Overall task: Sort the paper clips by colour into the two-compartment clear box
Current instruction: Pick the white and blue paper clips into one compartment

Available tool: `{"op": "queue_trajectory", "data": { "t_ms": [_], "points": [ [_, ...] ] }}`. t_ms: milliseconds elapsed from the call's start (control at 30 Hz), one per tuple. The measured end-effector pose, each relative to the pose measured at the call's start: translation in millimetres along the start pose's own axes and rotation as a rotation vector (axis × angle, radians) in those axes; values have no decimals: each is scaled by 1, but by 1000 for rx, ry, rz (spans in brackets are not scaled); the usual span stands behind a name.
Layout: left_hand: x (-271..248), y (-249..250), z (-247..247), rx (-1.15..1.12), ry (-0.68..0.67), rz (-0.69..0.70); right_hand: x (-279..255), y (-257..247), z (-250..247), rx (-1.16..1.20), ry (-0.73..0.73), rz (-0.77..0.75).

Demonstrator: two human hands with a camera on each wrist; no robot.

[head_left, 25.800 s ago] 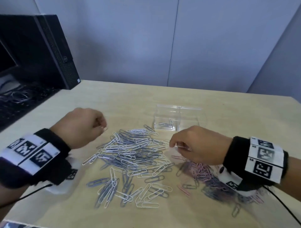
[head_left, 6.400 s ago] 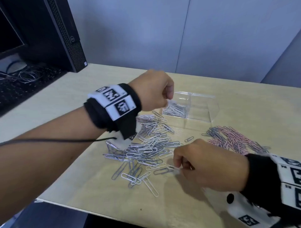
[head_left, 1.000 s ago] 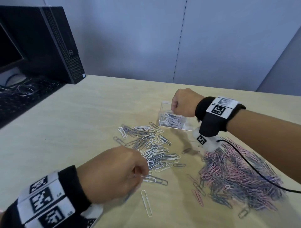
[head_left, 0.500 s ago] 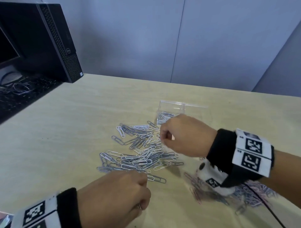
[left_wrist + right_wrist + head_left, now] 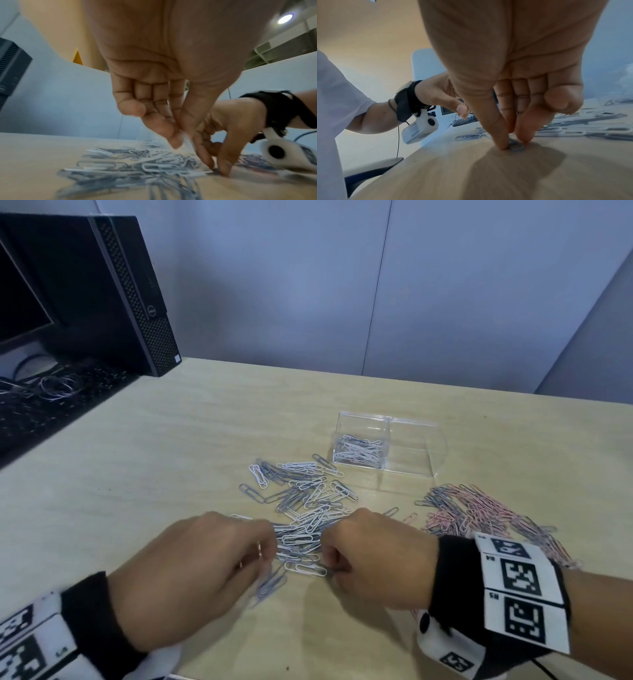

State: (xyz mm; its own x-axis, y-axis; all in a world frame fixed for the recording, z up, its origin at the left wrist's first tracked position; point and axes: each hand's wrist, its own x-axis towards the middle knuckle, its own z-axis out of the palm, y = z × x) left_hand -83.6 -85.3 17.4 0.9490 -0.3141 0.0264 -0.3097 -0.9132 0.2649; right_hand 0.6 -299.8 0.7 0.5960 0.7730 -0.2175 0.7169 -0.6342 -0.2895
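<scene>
Left hand (image 5: 191, 570): hovering just above the near-left edge of the white and grey-blue wire paper clips (image 5: 301, 508) scattered on the pale wood-grain table (image 5: 171, 467). Thumb and forefinger are pressed together; the left wrist view shows a blurred white streak between them, probably a clip, but I can't confirm it.

Between the hands: the densest patch of that pile, a few loose clips trailing toward the left palm.

Right hand (image 5: 373, 556): fingers down on the table at the pile's near-right edge. In the right wrist view, thumb and forefinger close on a single grey-blue clip (image 5: 516, 146) lying flat on the wood. It looks pinched but not lifted.

Ahead and slightly right of the right hand: clear plastic two-compartment box (image 5: 387, 446). Its left compartment holds pale clips; the right looks empty. Further right, behind the right wrist: separate heap of pink and grey-blue clips (image 5: 479, 515), untouched.

Step, as I read it: picking from the white/grey pile, early in the job, most clips unsorted.

Next move needs a clean lift of one clip without dragging neighbours, then a carry forward to the matching compartment.
</scene>
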Motion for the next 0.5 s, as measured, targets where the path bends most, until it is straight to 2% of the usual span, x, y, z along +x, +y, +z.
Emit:
{"op": "queue_trajectory", "data": {
  "t_ms": [167, 333, 500],
  "points": [
    [0, -10, -11, -19, 50, -82, 3, -1, -1, 19, -1, 15],
    [-3, -20, -2, 63, -25, -145, -1, 3, -3, 25, -57, 50],
    [-6, -21, 9, 125, -91, -157, -6, 8, -2, -33, -47, 108]
  ]
}}
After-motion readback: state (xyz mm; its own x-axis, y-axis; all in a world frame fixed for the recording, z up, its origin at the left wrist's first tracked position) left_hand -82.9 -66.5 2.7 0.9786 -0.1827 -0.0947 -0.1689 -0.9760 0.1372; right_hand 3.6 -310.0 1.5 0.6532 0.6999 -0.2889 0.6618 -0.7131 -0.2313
